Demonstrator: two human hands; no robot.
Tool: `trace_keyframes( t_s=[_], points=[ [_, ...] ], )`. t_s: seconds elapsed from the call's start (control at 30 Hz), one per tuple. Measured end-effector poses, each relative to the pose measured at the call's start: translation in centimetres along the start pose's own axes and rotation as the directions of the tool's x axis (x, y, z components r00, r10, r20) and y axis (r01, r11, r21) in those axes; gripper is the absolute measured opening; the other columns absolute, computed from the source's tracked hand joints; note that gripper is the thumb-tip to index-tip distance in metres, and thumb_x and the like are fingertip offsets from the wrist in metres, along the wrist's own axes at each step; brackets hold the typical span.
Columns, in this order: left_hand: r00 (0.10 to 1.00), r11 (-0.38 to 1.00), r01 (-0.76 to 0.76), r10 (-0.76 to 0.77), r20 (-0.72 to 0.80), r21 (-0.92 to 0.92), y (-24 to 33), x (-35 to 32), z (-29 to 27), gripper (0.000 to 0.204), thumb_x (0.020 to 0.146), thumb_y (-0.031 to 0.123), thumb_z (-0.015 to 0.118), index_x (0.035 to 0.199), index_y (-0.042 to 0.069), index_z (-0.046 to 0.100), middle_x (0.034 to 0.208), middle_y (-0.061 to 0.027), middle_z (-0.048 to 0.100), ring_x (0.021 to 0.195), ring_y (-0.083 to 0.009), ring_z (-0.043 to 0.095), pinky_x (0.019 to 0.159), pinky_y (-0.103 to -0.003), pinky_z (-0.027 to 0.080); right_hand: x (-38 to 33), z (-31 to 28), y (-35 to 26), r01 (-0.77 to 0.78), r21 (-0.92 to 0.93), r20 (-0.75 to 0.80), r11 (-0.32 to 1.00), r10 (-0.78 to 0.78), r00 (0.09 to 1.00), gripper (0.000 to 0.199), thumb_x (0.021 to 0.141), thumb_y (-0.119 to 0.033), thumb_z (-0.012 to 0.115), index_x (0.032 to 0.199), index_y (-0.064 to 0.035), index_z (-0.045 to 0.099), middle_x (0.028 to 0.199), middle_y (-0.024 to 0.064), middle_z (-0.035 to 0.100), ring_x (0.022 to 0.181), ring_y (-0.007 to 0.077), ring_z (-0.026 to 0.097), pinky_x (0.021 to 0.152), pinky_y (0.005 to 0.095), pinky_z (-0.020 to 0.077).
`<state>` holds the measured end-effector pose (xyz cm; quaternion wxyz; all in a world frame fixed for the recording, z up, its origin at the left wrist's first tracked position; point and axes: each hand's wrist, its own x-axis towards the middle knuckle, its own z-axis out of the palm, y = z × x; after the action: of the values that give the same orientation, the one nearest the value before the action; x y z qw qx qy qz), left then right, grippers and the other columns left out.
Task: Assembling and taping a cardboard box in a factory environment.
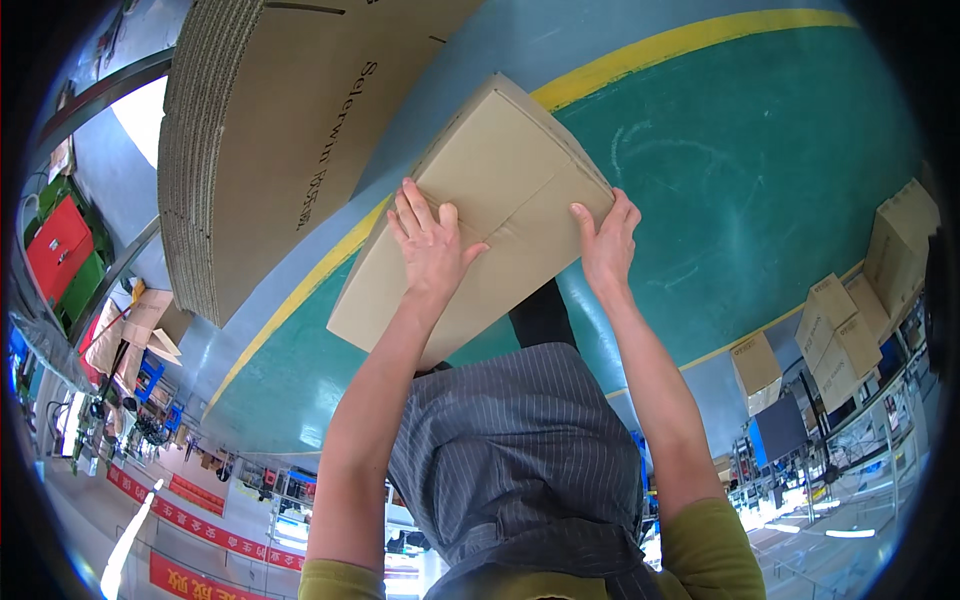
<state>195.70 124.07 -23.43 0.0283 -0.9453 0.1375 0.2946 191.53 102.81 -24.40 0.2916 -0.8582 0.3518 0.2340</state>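
Observation:
A closed brown cardboard box (pixel 515 170) is tilted in front of me, with a seam running across its upper face. My left hand (pixel 432 248) lies flat on that face, left of the seam, fingers spread. At the box's right edge is my right hand (pixel 607 240), its thumb on the face and its fingers bent around the side. The underside of the box is hidden, so I cannot tell whether it rests on anything.
A thick stack of flattened cardboard sheets (pixel 270 150) stands close on the left. Green floor (pixel 700 200) with a yellow line (pixel 690 38) stretches beyond the box. Several cardboard boxes (pixel 835 335) stand at the far right. A red case (pixel 60 248) sits at the far left.

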Motion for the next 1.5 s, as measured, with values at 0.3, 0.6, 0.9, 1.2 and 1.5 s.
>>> trace_keyframes(
  t_s=[0.3,0.6,0.9,1.2,1.5],
  points=[
    [1.0,1.0,-0.001,0.001,-0.013,-0.012,0.1,-0.6,0.7,0.067,0.059,0.054,0.078,0.092,0.003,0.048,0.139,-0.0385,0.019,0.129,-0.049,0.026,0.102,-0.06,0.027,0.6,-1.1,0.2,0.038,-0.111,0.088,0.993,-0.028,0.996,0.06,0.086,-0.04,0.06,0.131,-0.0058,0.039,0.124,0.0226,0.044,0.105,0.0445,0.052,0.085,0.0479,0.0463],
    [1.0,1.0,-0.003,0.003,-0.026,0.005,0.6,0.5,-0.4,0.066,0.059,0.053,0.078,0.092,0.003,0.049,0.14,-0.038,0.018,0.129,-0.048,0.026,0.102,-0.058,0.027,7.9,-2.3,-2.1,0.268,0.464,0.273,0.844,-0.424,0.864,0.044,0.087,-0.026,0.059,0.128,-0.0106,0.053,0.133,0.0105,0.051,0.12,0.0213,0.05,0.099,0.0312,0.0383],
    [0.982,0.997,0.035,-0.021,0.186,-0.07,3.3,1.5,-1.4,0.056,0.071,0.043,0.068,0.114,0.009,0.056,0.144,-0.031,0.022,0.133,-0.045,0.023,0.103,-0.061,0.023,11.0,-4.3,4.3,0.354,0.172,0.255,0.919,-0.389,0.885,0.024,0.091,-0.018,0.05,0.101,-0.0032,0.066,0.106,0.0161,0.064,0.101,0.0286,0.06,0.085,0.0365,0.0463],
    [0.264,0.938,-0.091,-0.3,-0.916,-0.334,-21.7,-8.0,-31.8,0.017,0.078,-0.004,0.058,0.094,0.001,0.056,0.09,-0.0143,0.057,0.084,-0.0284,0.055,0.077,-0.036,0.044,-1.1,-17.5,-32.5,0.842,0.436,-0.18,0.319,-0.885,0.429,0.022,0.087,0.002,0.048,0.104,-0.0015,0.062,0.095,0.0137,0.065,0.089,0.0272,0.063,0.077,0.034,0.0492],
    [0.084,0.824,0.143,-0.561,-0.823,-0.548,-34.6,-6.2,-31.3,0.017,0.086,0.004,0.042,0.095,-0.002,0.055,0.089,-0.0141,0.055,0.088,-0.0299,0.053,0.082,-0.039,0.041,-15.0,-7.6,-60.7,0.951,-0.277,-0.476,-0.14,-0.839,-0.262,0.025,0.07,-0.013,0.055,0.091,0.0002,0.058,0.085,0.0146,0.061,0.084,0.0263,0.058,0.085,0.0401,0.04]
  ],
)
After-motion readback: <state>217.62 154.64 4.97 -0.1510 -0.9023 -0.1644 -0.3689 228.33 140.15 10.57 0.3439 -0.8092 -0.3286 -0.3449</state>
